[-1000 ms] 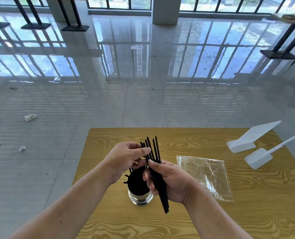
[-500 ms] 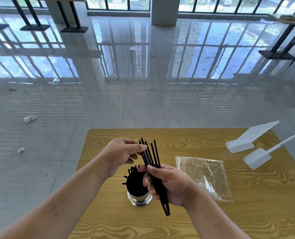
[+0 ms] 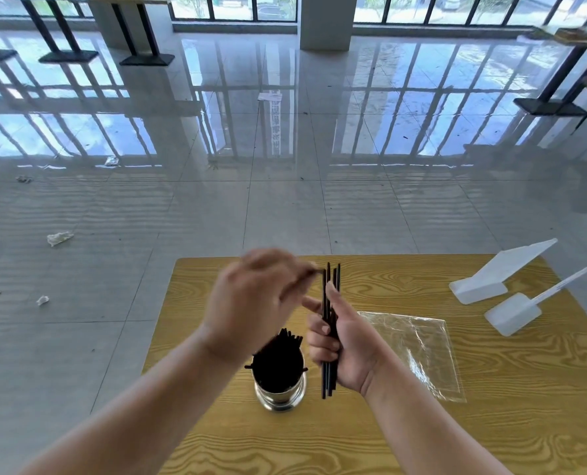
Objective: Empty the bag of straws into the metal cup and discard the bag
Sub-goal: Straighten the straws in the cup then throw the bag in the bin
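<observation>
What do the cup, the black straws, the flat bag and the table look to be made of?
Cup: polished metal, likely steel; its base mirrors the light.
Straws: probably plastic, matte black, thin and straight.
Bag: clear plastic film, glossy and creased, with the tabletop showing through.
Table: wood or a wood-look laminate with bold yellow grain; I cannot tell which.

Bright daylight from far windows (image 3: 237,6) glares off glossy floor (image 3: 285,132), wide-angle bending at edges, left hand (image 3: 251,303) motion-blurred, right hand (image 3: 347,344) and worktop (image 3: 456,440) sharp, shadows soft.
</observation>
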Available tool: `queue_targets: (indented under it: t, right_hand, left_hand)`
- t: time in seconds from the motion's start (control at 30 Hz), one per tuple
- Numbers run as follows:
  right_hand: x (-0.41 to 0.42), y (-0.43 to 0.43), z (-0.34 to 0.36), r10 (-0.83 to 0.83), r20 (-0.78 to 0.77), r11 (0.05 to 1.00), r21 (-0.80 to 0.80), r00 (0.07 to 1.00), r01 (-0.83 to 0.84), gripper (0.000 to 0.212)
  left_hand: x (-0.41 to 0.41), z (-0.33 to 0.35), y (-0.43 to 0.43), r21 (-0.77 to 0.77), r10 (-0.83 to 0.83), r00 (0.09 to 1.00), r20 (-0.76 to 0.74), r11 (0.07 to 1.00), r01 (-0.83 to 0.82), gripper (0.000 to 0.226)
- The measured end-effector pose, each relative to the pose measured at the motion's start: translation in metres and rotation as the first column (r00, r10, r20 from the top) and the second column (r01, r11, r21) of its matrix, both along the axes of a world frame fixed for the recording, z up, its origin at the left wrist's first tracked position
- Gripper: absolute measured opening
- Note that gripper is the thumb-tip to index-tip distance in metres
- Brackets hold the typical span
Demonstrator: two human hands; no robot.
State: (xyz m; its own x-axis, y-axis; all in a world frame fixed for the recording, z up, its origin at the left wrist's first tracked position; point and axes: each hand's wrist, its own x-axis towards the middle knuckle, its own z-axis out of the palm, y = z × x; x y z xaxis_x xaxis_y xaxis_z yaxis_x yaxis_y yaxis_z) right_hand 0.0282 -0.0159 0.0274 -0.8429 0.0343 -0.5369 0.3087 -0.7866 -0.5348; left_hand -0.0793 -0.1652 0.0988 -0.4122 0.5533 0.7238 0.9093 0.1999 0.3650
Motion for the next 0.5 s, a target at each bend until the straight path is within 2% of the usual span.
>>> queue_targets:
  t: [0.03,0.1,0.17,0.23,0.3,0.4,0.47,0.5]
  right_hand:
    - [-0.004,0.0,0.005,0.015,-0.016,1.0,0.004,1.0,-0.015,0.052]
    - [-0.01,0.001,0.015,0.081,-0.056,0.997,0.006,0.995,-0.081,0.049]
    - [-0.014,0.003,0.021,0.116,-0.067,0.992,-0.033,0.991,-0.118,0.034]
    - [-0.015,0.004,0.021,0.099,-0.022,0.995,0.01,0.995,-0.099,0.03]
    - [-0.013,0.005,0.016,0.028,0.017,0.997,0.068,0.999,-0.029,0.03]
    - [-0.006,0.005,0.008,0.015,0.024,1.0,0.011,1.0,-0.016,0.028]
    - [-0.001,0.002,0.004,0.105,-0.026,0.994,-0.014,0.994,-0.106,0.022]
    - [-0.001,0.0,0.001,0.157,-0.067,0.987,-0.02,0.985,-0.159,0.019]
  left_hand:
    - [0.01,-0.007,0.002,-0.083,-0.084,0.992,-0.093,0.994,0.077,0.012]
    - [0.024,-0.019,0.003,-0.193,-0.211,0.961,-0.179,0.965,0.176,0.015]
    - [0.031,-0.028,0.003,-0.231,-0.27,0.946,-0.177,0.946,0.227,0.014]
    - [0.027,-0.032,-0.001,-0.322,-0.268,0.957,-0.112,0.921,0.221,0.02]
    - [0.015,-0.032,-0.008,-0.432,-0.167,0.986,0.029,0.887,0.163,0.035]
    - [-0.003,-0.028,-0.017,-0.428,0.078,0.947,0.31,0.902,0.066,0.041]
    - [-0.01,-0.026,-0.015,-0.39,0.211,0.822,0.529,0.921,0.015,0.042]
    - [-0.012,-0.024,-0.012,-0.371,0.246,0.704,0.666,0.928,0.027,0.047]
